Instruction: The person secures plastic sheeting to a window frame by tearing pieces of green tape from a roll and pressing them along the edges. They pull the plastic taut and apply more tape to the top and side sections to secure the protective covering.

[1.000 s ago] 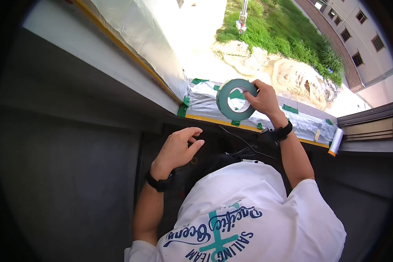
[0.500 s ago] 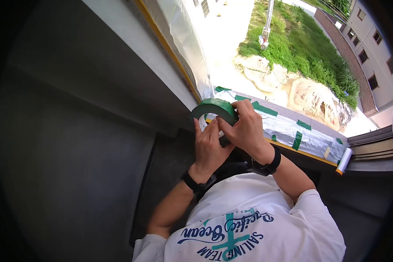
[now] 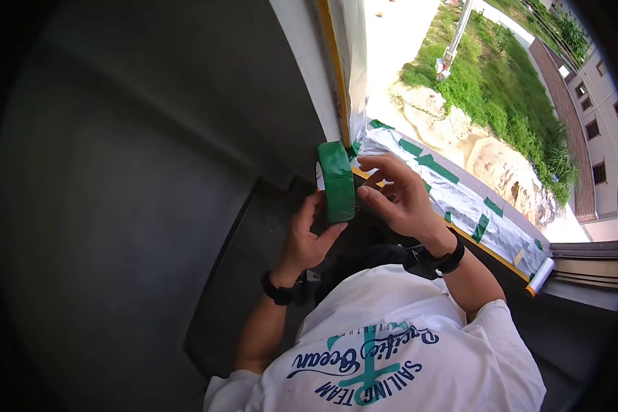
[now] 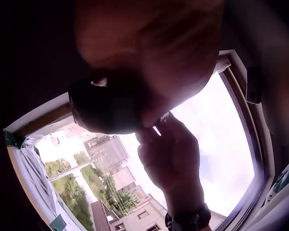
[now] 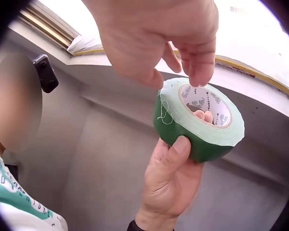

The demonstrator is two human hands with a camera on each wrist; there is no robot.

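A roll of green cloth tape point(image 3: 339, 182) is held up in front of the body by my left hand point(image 3: 302, 240). In the right wrist view, the left thumb presses the outer side of the roll point(image 5: 207, 150), while fingertips show inside its printed white core. Fine loose threads point(image 5: 164, 113) hang at its side. My right hand point(image 3: 405, 202) is beside the roll's right side, its fingers loosely bent and its thumb close to the rim. The left wrist view is dark, with the roll point(image 4: 106, 110) in shadow beneath the left hand.
Plastic sheeting point(image 3: 453, 213), fastened with green tape pieces, covers the sill of the open window. More sheeting point(image 3: 356, 75) hangs along the yellow-taped frame point(image 3: 333, 62). A white film roll point(image 3: 541, 276) hangs at the sill's right end. Dark wall point(image 3: 117, 206) fills the left.
The tape roll has passed from my right hand to my left and turned edge-on to the head view. The right hand has let go. The head view has swung left.
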